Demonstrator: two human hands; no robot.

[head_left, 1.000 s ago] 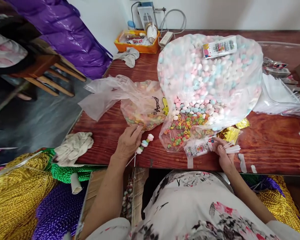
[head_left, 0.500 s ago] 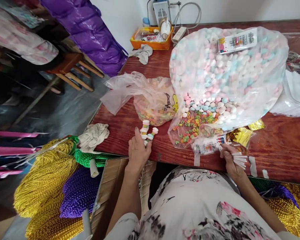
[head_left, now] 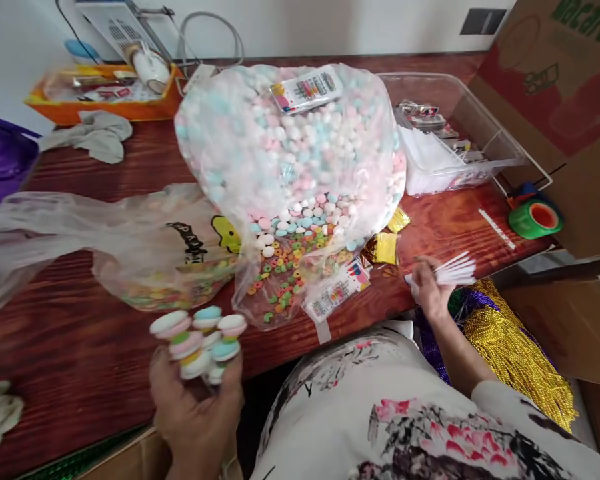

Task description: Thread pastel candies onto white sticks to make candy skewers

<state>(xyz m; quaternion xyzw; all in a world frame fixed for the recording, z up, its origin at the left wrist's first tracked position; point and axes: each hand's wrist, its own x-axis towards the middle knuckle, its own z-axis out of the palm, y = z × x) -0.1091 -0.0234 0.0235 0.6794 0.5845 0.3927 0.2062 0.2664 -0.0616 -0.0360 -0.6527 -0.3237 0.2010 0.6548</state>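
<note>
So the left hand (head_left: 195,417) is cradling a little bunch of stacks (head_left: 195,343) over the front edge of the tabletop (head_left: 100,360), just in front of the small bag (head_left: 163,250). Thumb and fingers are curling in from both sides, narrowed around the bunch, with the tops poking out above the grip. The lower ends are hiding behind the palm, so honestly I can't tell how hard it's pinching down there. For carrying a bunch like this well, I'd be supporting it low and going easy on the sides, since pieces like these could dent or twist if squeezed. Off to the right, the right hand (head_left: 431,293) is gripping a fan of white sticks (head_left: 457,268); pinching firmly near one end makes sense, because slim stuff like that tends to slide apart. Texture-wise, the stacks are alternating chunky pastel discs in pink, white and blue with thin yellow and green layers. The big bag (head_left: 280,153) is bulging with smooth round puffs (head_left: 307,217) under cloudy, crinkly plastic, and tiny colourful rings (head_left: 297,252) are pooling in its near corner. A flat, glossy packet (head_left: 336,291) is lying just in front, crinkled gold foil (head_left: 383,248) is shining beside the bag, and a clear, stiff tub (head_left: 423,85) is sitting behind on the right. The tabletop itself is showing glossy red-brown wood grain.
</note>
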